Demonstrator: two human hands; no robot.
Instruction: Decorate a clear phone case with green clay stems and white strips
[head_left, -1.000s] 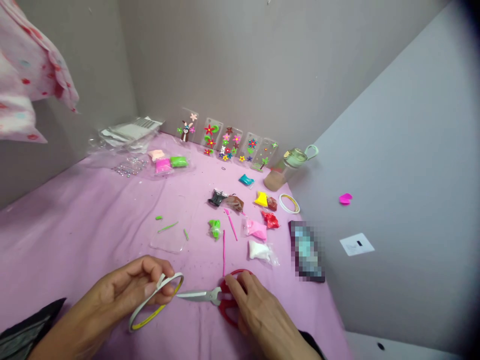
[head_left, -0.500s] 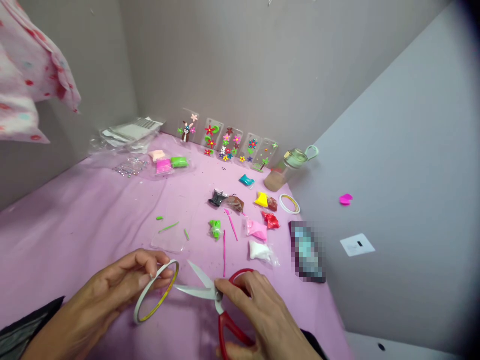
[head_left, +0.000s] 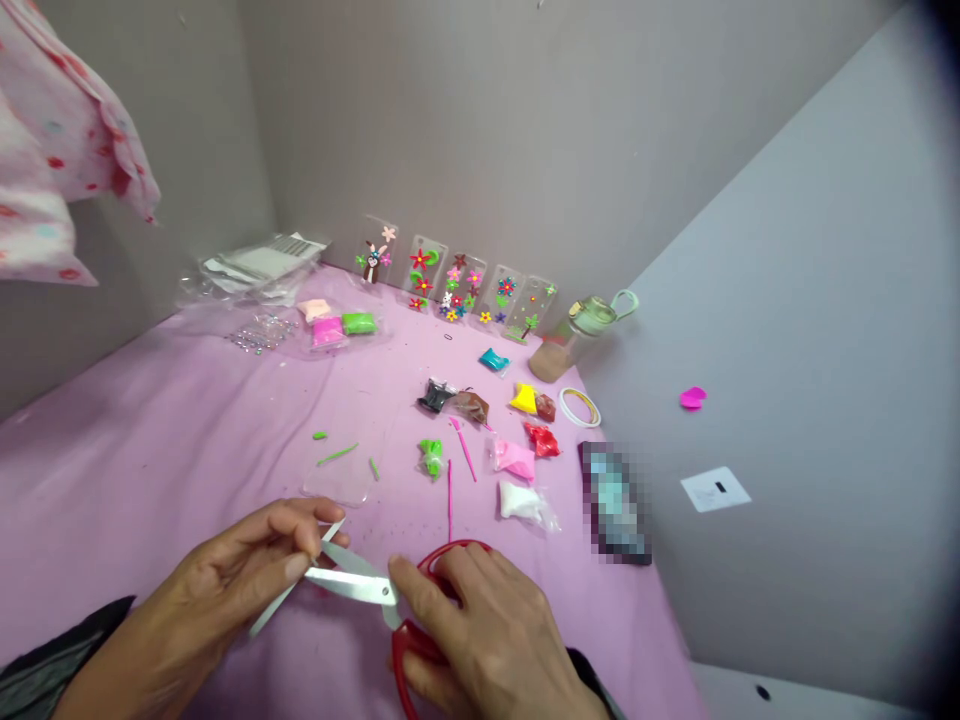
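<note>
My left hand (head_left: 240,575) pinches a narrow roll of white tape (head_left: 271,612), turned so that it shows edge-on. In my right hand (head_left: 480,620) is a pair of scissors (head_left: 352,585) with red handles. The blades point left and reach the tape beside my left fingertips, with only a small gap between them. Whether they bite into the tape I cannot tell. Beyond my hands lies a clear phone case (head_left: 337,485), with thin green clay strips (head_left: 337,455) on and near it. Pink modelling tools (head_left: 450,500) lie farther right.
Bagged clay in several colours, such as a white packet (head_left: 521,500) and a green one (head_left: 431,457), is spread mid-table. Decorated clear cases (head_left: 461,285) lean on the wall. A bottle (head_left: 562,345), a second tape roll (head_left: 580,407) and a phone (head_left: 615,505) line the right edge.
My right hand has moved left with the scissors, and the blades have come closer together at the tape. My left hand has turned the tape roll from an open ring to edge-on.
</note>
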